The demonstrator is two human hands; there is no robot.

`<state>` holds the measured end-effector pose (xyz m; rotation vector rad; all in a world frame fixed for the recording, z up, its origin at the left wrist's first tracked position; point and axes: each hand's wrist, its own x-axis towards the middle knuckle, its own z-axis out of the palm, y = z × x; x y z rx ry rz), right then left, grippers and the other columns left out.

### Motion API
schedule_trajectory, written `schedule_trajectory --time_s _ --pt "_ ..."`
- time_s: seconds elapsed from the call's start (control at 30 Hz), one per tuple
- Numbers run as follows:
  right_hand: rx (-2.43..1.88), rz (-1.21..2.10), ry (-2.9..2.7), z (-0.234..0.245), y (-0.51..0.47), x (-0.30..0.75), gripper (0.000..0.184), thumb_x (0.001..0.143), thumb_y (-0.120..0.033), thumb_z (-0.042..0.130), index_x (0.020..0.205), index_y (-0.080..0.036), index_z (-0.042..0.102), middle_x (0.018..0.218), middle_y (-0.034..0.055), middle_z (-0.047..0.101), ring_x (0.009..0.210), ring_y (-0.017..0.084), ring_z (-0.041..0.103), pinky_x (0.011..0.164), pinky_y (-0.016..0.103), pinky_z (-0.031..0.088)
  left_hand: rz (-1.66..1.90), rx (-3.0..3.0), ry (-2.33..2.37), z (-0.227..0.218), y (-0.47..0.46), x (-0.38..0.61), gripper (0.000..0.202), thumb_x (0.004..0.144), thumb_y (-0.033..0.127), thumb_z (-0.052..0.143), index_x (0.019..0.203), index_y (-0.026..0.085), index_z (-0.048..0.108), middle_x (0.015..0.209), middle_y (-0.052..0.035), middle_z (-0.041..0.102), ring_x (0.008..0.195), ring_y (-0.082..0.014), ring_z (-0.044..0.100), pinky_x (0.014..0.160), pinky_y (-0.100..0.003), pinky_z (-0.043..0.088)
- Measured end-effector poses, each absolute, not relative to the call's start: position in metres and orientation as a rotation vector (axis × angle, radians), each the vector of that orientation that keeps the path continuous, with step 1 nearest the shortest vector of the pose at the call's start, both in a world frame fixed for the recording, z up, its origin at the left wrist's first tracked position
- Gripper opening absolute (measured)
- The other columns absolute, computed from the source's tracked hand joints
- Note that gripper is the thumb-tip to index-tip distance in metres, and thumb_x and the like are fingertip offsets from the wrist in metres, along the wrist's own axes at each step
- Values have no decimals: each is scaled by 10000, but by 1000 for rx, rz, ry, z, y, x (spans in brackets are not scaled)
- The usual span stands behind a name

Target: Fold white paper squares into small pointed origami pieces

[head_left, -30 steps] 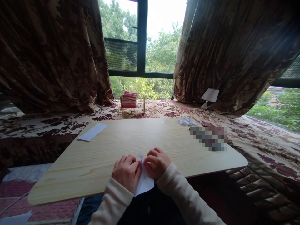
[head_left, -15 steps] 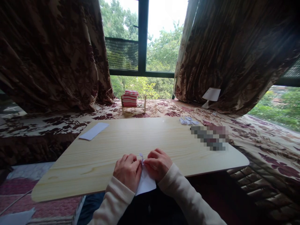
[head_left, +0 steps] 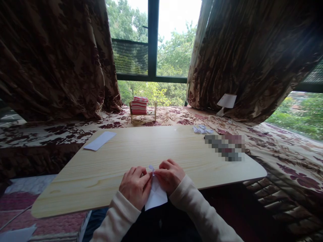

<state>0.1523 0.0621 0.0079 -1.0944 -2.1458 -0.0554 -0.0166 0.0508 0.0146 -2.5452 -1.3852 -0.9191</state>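
Note:
A folded white paper (head_left: 155,196) lies at the near edge of a light wooden table (head_left: 141,151), hanging a little over the edge toward my lap. My left hand (head_left: 135,186) and my right hand (head_left: 169,175) both pinch it at its upper tip, fingers curled and pressed together on the fold. Cream sleeves cover both of my forearms. The paper's lower part shows between my wrists.
A white paper strip (head_left: 99,140) lies at the table's far left corner. Small folded paper pieces (head_left: 202,129) sit at the far right. Behind the table stand a small wooden rack with a striped cloth (head_left: 141,107), a little white lamp (head_left: 225,102), and brown floral curtains beside a window.
My fingers have shifted slightly on the paper's tip; both hands stay on it in the same place. The view moved a little.

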Motion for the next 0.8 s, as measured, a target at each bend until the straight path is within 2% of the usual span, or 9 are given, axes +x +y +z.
schedule_trajectory --time_s 0.3,0.6,0.67,0.8 --pt "-1157 -82 -2287 19 52 155 201 684 -191 542 822 -239 679 750 46 518 740 179 418 668 309 360 -946 -2618 -1319 16 50 -22 233 796 224 421 870 216 642 842 -56 578 818 -194 482 711 -346 374" --pt "-1141 -22 -2331 12 57 161 408 605 -141 562 984 -272 639 809 39 507 775 189 400 691 321 329 -937 -2788 -1215 19 57 -33 305 771 132 390 955 204 623 904 -58 584 851 -201 482 708 -357 380" --pt "-1112 -26 -2357 9 60 164 418 632 -136 557 1012 -298 624 821 34 508 777 183 400 685 311 322 -904 -2805 -1193 20 58 -34 337 744 103 392 967 209 621 914 -60 583 856 -206 478 709 -361 382" --pt "-1127 -81 -2389 6 63 167 280 747 -216 534 993 -313 628 818 36 510 775 172 404 666 295 304 -864 -2823 -1128 20 58 -38 369 749 97 366 1004 210 609 940 -71 584 876 -217 476 724 -372 388"
